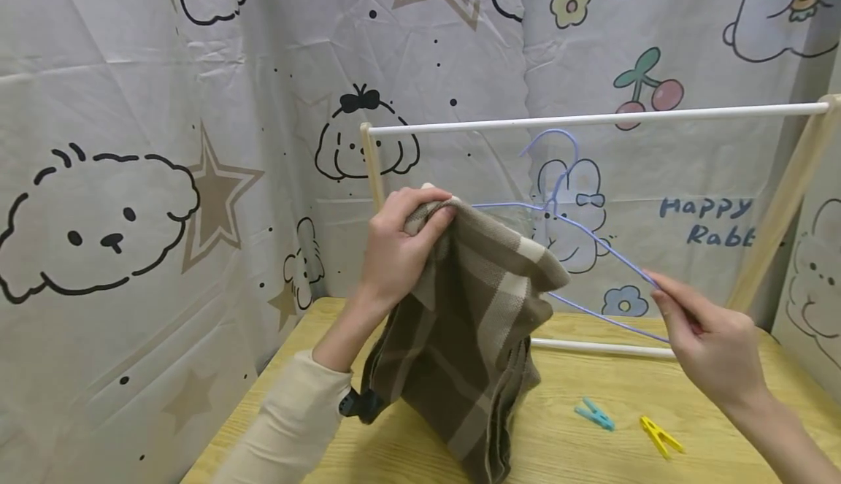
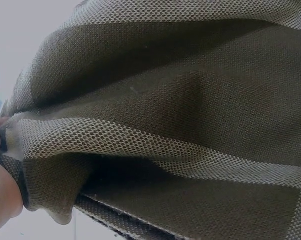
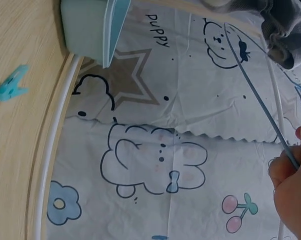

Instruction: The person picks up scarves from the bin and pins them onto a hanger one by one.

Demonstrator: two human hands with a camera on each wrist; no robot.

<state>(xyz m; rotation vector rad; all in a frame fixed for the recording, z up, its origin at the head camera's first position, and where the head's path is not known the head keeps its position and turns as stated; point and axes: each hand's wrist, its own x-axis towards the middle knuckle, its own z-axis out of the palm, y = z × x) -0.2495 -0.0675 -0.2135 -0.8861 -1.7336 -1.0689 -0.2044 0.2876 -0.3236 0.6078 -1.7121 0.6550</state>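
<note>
Hanger, hook upward, long axis sloping down rightward, cloth hanging

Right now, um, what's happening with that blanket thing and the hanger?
A person's left hand grips a brown checked cloth near its top, and most of it hangs in folds below. The right hand holds a purple-blue hanger by its side. In the head view, part of the hanger is hidden behind the cloth, and its hook shows just below the white rail. A blue clothespin and a yellow clothespin lie on the table.
</note>
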